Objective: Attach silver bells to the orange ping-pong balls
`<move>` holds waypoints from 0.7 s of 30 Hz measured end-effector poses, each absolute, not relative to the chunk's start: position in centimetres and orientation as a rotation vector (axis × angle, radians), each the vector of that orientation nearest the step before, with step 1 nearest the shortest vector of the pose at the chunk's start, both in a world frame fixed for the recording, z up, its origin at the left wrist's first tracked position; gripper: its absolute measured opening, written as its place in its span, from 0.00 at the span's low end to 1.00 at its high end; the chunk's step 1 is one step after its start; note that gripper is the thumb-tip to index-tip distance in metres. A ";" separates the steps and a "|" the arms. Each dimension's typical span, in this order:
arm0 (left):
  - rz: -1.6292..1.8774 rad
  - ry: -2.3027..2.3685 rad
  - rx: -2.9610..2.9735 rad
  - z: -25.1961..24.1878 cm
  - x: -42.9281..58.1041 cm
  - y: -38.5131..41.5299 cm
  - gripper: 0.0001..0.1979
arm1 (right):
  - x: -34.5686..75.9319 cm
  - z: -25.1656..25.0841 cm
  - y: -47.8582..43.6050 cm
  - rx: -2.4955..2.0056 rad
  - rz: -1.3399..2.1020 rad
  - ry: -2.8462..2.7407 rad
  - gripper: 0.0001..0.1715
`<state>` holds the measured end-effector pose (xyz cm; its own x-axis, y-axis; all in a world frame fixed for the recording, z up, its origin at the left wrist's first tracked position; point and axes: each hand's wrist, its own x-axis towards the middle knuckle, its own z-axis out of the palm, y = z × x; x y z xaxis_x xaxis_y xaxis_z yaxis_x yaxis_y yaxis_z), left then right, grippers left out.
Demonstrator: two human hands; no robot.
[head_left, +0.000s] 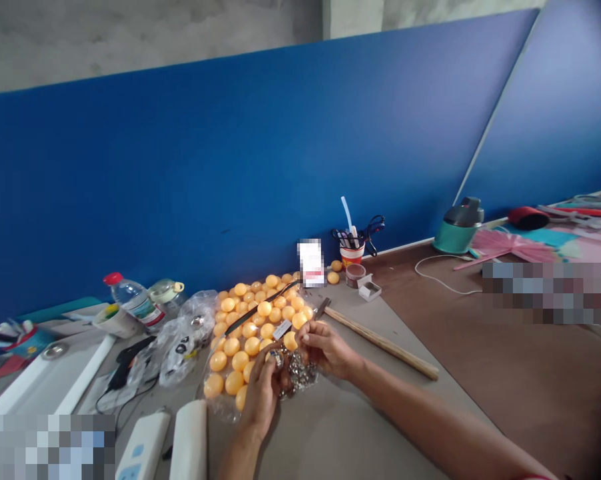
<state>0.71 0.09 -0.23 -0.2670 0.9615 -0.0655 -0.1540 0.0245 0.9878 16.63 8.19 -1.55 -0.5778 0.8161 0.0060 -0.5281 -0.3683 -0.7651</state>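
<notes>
My left hand (261, 397) is closed around a small round silvery object (276, 360), its exact kind unclear. Just beside it, my right hand (333, 350) has thumb and forefinger pinched together; whatever may be between them is too small to make out. Under and between both hands lies a clear bag of small shiny metal pieces (300, 371). Behind them a clear plastic bag full of orange table tennis balls (252, 346) rests on the grey table top, with a black strip (260, 308) lying across it.
A hammer (385, 343) with a wooden handle lies to the right. Behind stand a cup of pens (352, 253), a small open box (369, 288) and a round jar (355, 275). Leftward are a plastic bottle (138, 300), a glue gun (128, 363) and white power strips (189, 437).
</notes>
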 end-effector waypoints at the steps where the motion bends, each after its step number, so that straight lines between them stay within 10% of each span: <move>1: 1.442 1.238 0.851 -0.2 0.7 0.1 0.20 | 16.7 -1.4 8.3 -0.496 1.985 -0.979 0.28; 10: 1.460 1.079 0.613 -1.2 0.3 0.8 0.31 | 21.6 -0.8 13.1 -1.331 0.802 -1.636 0.10; 21: 1.477 1.268 0.954 -1.0 0.3 0.3 0.23 | 23.5 -1.6 13.6 -1.761 0.424 -2.166 0.05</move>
